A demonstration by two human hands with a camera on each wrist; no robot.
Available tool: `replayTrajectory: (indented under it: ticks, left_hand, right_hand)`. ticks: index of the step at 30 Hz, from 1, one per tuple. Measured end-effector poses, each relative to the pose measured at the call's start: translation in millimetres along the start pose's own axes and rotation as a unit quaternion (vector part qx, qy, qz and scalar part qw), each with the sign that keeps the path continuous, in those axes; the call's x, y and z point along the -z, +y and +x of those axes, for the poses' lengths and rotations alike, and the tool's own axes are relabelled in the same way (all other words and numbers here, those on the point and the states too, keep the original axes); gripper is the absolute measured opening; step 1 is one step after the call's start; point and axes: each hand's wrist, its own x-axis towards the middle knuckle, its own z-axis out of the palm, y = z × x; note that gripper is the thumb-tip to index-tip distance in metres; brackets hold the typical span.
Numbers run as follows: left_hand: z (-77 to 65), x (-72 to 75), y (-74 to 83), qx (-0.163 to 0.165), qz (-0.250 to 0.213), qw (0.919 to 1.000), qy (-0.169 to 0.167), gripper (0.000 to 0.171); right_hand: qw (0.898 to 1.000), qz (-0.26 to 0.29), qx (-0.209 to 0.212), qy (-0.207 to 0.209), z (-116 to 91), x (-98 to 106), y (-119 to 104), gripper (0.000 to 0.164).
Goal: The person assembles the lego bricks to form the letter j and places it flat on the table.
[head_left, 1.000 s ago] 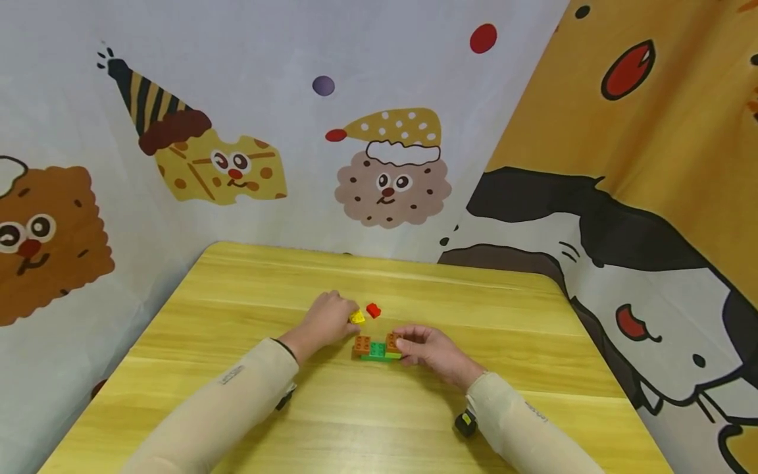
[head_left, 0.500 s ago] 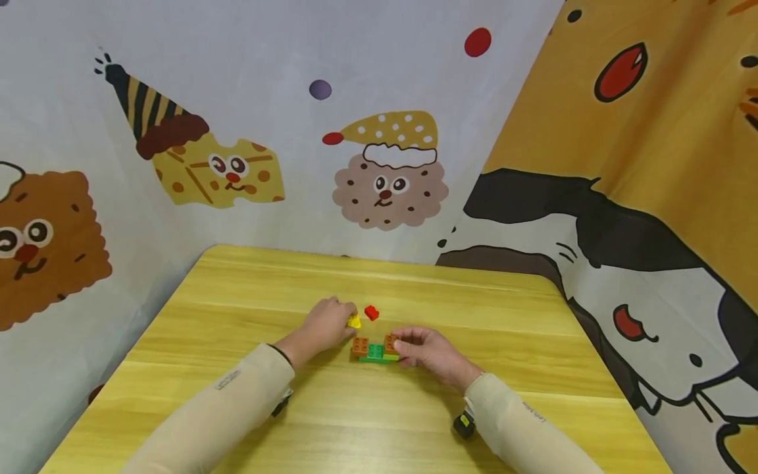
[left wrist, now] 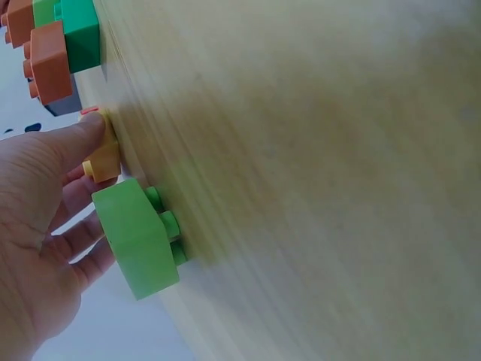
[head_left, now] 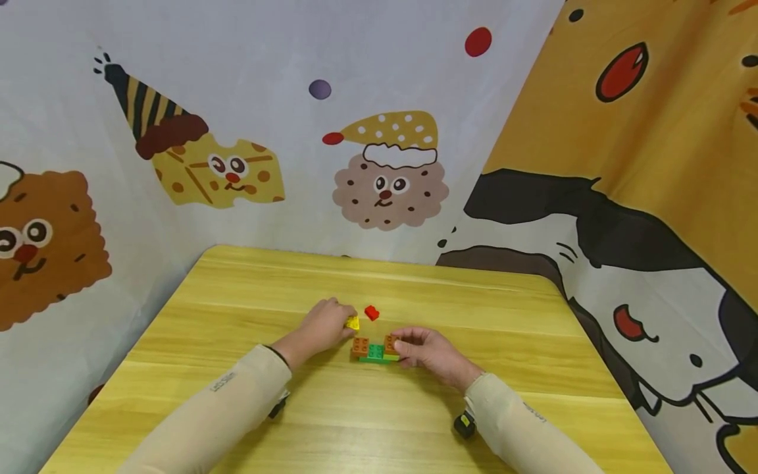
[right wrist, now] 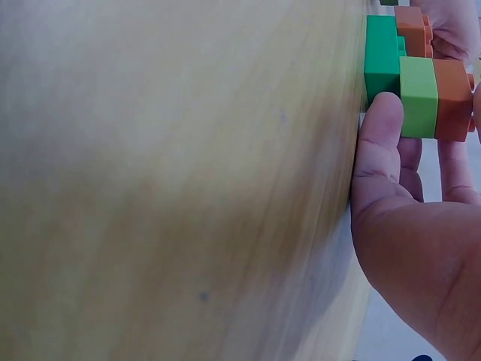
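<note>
My left hand (head_left: 324, 325) pinches a small yellow brick (head_left: 353, 322) between thumb and fingers, low over the table. In the left wrist view a light green brick (left wrist: 139, 237) lies with its studs toward the tabletop, by the lower fingers; whether they touch it I cannot tell. My right hand (head_left: 435, 352) grips the right end of a brick assembly, its fingers around an orange brick (right wrist: 452, 98) stacked on a light green one (right wrist: 418, 98). That assembly has a dark green base brick (head_left: 376, 351) and another orange brick (head_left: 360, 347) at its left end.
A red brick (head_left: 372, 313) lies just beyond the yellow one. The wooden table (head_left: 379, 421) reaches back to a curtain (head_left: 249, 59) with cartoon prints. Black wrist cameras hang under both sleeves near the tabletop.
My left hand and the yellow brick have shifted slightly left and nearer, away from the red brick. The right hand keeps its grip on the assembly. The head view has shifted a little.
</note>
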Motion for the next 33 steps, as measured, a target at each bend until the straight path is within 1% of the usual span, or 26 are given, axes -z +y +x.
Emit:
replayTrajectory:
  ticks: [10, 24, 33]
  left_hand:
    - [-3.7, 3.7, 0.5, -0.007, -0.023, 0.9997, 0.008, 0.034]
    - [-3.6, 0.4, -2.7, -0.010, -0.030, 0.9995, 0.010, 0.035]
    - [-2.9, 3.3, -2.8, -0.012, -0.042, 0.9990, 0.013, 0.034]
  right_hand:
    - [1.000, -0.001, 0.005, 0.000, 1.0, -0.1, 1.1, 0.053]
    - [1.000, -0.005, 0.006, -0.001, 1.0, 0.8, 2.5, 0.051]
    - [1.000, -0.006, 0.011, 0.000, 0.3, 0.0, 1.5, 0.049]
